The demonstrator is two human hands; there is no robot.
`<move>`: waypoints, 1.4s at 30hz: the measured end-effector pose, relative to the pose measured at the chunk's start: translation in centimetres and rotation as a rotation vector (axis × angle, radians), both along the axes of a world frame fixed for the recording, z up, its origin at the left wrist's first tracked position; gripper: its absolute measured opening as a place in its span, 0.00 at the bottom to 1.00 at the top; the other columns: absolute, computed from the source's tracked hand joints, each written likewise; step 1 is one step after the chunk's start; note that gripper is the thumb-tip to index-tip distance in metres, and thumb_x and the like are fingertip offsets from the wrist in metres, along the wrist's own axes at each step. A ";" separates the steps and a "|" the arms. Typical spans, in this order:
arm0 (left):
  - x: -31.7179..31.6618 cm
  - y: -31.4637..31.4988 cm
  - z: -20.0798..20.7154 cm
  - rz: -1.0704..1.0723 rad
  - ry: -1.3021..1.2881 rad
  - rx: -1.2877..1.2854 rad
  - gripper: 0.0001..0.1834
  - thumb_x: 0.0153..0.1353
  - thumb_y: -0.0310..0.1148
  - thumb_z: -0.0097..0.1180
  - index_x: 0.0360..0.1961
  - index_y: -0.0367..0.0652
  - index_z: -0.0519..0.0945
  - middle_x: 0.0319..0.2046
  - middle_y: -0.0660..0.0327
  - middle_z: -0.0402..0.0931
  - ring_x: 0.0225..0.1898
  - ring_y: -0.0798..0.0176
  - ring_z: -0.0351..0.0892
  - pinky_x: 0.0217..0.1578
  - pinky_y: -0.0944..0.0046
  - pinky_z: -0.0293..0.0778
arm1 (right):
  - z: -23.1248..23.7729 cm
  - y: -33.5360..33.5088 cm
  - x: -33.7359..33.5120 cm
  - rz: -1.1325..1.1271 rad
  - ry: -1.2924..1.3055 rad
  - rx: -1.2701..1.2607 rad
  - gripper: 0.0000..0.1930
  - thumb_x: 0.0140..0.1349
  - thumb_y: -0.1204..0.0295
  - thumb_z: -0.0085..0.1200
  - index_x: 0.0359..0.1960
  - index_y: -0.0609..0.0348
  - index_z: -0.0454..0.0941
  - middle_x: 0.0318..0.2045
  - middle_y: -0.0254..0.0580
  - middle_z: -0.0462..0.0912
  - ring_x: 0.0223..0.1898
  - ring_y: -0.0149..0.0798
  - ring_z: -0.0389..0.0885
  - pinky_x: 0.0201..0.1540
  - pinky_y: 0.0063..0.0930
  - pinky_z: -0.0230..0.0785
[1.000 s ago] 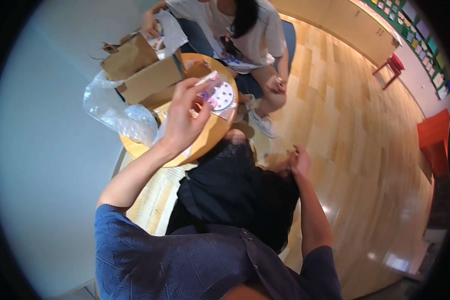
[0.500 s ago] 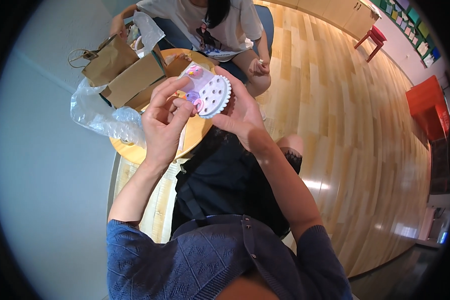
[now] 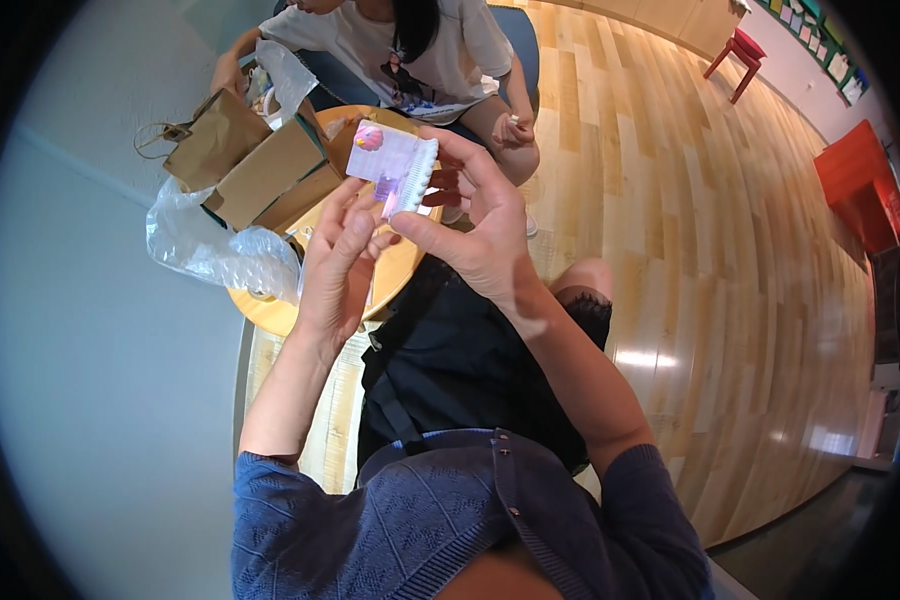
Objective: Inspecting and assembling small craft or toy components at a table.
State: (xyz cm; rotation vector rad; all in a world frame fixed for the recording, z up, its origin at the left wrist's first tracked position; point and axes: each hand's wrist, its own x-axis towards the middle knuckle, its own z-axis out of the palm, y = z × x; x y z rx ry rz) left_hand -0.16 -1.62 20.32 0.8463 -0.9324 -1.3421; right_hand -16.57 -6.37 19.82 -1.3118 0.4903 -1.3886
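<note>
My right hand [image 3: 485, 235] grips a small pale purple holder [image 3: 395, 160] by its white scalloped edge, thumb below and fingers behind. The holder has a flat upright panel with a pink shell decoration [image 3: 369, 137], and small purple and pink pieces sit near its lower end. It is turned so that its scalloped side faces right, and the holed surface is hidden. Just beneath the panel's lower left corner is my left hand [image 3: 337, 255], open with fingers apart; whether a fingertip touches the holder I cannot tell.
A round wooden table [image 3: 260, 312] carries an open cardboard box [image 3: 270, 175], a brown paper bag [image 3: 215, 140] and bubble wrap [image 3: 260, 255]. Another person [image 3: 420, 70] sits across it, one hand at the box. A red stool [image 3: 738, 55] stands far right.
The holder has turned, so its holed surface no longer shows and its panel faces me more. My left fingers have moved down off the pieces and spread apart.
</note>
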 end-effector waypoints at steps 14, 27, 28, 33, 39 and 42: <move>-0.3 0.1 -0.8 -0.196 0.355 0.170 0.41 0.63 0.46 0.63 0.68 0.33 0.59 0.59 0.45 0.69 0.58 0.51 0.75 0.65 0.52 0.69 | 0.7 0.9 0.1 -0.363 0.383 -0.355 0.37 0.45 0.71 0.74 0.60 0.61 0.73 0.50 0.46 0.78 0.49 0.36 0.78 0.50 0.28 0.73; -0.7 -0.9 -1.3 -0.358 0.752 0.180 0.44 0.58 0.53 0.66 0.68 0.40 0.61 0.59 0.46 0.68 0.59 0.49 0.72 0.63 0.50 0.70 | 1.1 1.3 0.3 -0.489 0.405 -0.436 0.37 0.40 0.67 0.78 0.56 0.61 0.77 0.49 0.48 0.79 0.52 0.46 0.77 0.53 0.34 0.72; -0.6 -1.0 -1.4 -0.414 0.837 0.182 0.45 0.57 0.55 0.66 0.67 0.42 0.62 0.58 0.48 0.68 0.58 0.49 0.72 0.63 0.49 0.69 | 1.1 1.3 0.3 -0.489 0.382 -0.442 0.36 0.41 0.69 0.77 0.56 0.60 0.77 0.49 0.47 0.79 0.51 0.44 0.77 0.52 0.33 0.72; -1.4 -0.8 -1.3 -0.454 0.872 0.221 0.44 0.54 0.59 0.65 0.66 0.46 0.65 0.57 0.50 0.69 0.57 0.50 0.72 0.61 0.48 0.70 | 1.3 1.5 0.1 -0.461 0.304 -0.356 0.29 0.45 0.75 0.73 0.53 0.58 0.79 0.47 0.45 0.79 0.47 0.37 0.79 0.47 0.28 0.72; -2.1 -0.8 -1.1 -0.465 0.798 0.215 0.47 0.55 0.66 0.59 0.68 0.47 0.63 0.62 0.52 0.67 0.63 0.49 0.70 0.64 0.46 0.67 | 1.5 0.9 -0.8 -0.501 0.301 -0.326 0.17 0.50 0.80 0.67 0.44 0.59 0.82 0.42 0.38 0.81 0.42 0.30 0.79 0.43 0.23 0.71; -2.0 -0.9 -0.9 -0.418 0.700 0.196 0.46 0.56 0.62 0.61 0.67 0.45 0.63 0.62 0.52 0.67 0.62 0.49 0.70 0.63 0.48 0.67 | 1.3 0.8 -1.0 -0.463 0.301 -0.292 0.15 0.52 0.81 0.65 0.43 0.60 0.81 0.40 0.36 0.81 0.41 0.29 0.79 0.43 0.23 0.70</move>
